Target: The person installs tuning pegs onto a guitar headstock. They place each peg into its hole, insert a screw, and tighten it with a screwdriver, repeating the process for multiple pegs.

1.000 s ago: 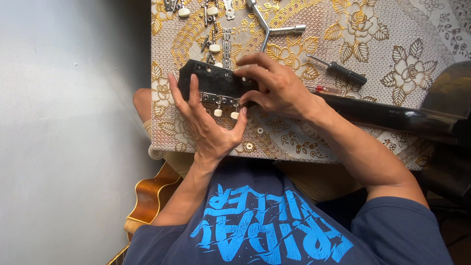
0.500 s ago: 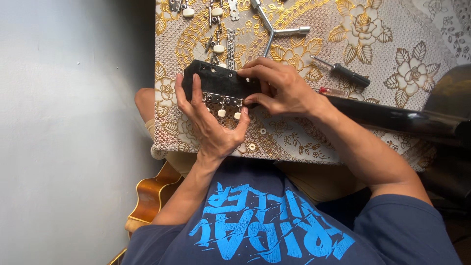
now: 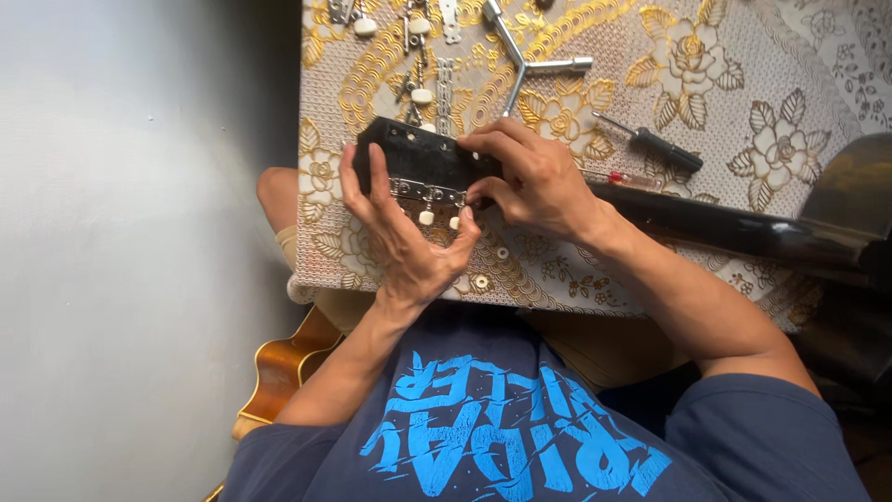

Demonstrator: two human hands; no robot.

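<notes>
Tuner strip (image 3: 427, 193) partly under both hands, perhaps loose.
</notes>
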